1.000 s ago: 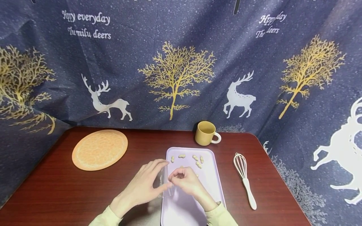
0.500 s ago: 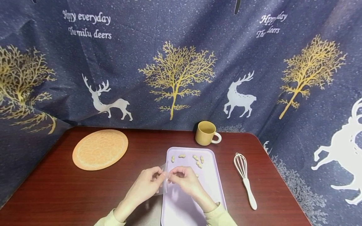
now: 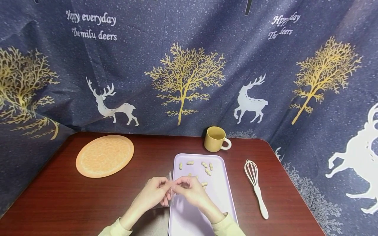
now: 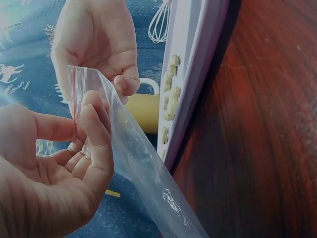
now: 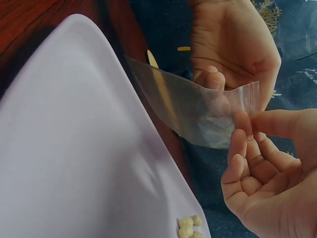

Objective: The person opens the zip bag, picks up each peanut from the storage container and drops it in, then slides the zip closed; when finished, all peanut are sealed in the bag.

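A clear zip-lock bag (image 4: 148,168) with a red line along its mouth hangs between my two hands, over the left rim of a lilac tray (image 3: 200,213). My left hand (image 3: 155,192) pinches the mouth between thumb and forefinger, as the left wrist view shows. Close beside it, my right hand (image 5: 277,168) also pinches the mouth near the zip strip. The bag looks flat, with its lower end pointing down past the tray. Several peanuts (image 3: 208,172) in their shells lie on the far half of the tray; my right hand partly covers others.
Behind the tray stands a yellow mug (image 3: 214,139) with a white handle. A white whisk (image 3: 257,190) lies right of the tray. The round orange mat (image 3: 104,156) is at the back left of the brown table (image 3: 73,203). A patterned cloth hangs behind.
One second ago my left hand's fingers were spread beside the bag; they came together and now pinch its mouth. My right hand shifted slightly left, so the fingertips almost meet.
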Demonstrator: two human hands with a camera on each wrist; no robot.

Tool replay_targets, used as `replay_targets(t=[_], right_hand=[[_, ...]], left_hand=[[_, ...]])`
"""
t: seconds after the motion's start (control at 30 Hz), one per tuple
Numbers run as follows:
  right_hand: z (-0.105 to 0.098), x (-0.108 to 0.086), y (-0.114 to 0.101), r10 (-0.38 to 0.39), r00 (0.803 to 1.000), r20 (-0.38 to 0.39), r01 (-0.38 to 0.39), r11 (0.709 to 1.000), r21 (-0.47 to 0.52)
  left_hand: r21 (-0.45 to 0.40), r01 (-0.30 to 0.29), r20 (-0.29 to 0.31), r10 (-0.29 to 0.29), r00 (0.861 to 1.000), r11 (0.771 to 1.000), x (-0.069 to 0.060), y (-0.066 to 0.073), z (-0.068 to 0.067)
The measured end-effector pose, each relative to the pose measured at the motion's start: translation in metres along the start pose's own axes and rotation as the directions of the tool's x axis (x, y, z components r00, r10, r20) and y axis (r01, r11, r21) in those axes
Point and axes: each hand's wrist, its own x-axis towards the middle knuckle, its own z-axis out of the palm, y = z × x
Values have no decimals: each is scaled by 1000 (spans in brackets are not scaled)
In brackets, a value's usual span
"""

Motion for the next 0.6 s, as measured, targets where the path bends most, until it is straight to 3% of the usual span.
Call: replay_targets(t=[0.33,0.6], right_hand=[[4,0,1,4,999,-42,-6,999,-42],[6,0,2,-67,994,-90,46,973,-224]], left_hand=[[3,20,41,-20,999,1000,0,-3,-1],[57,15,48,-18,999,998,0,-6,3]])
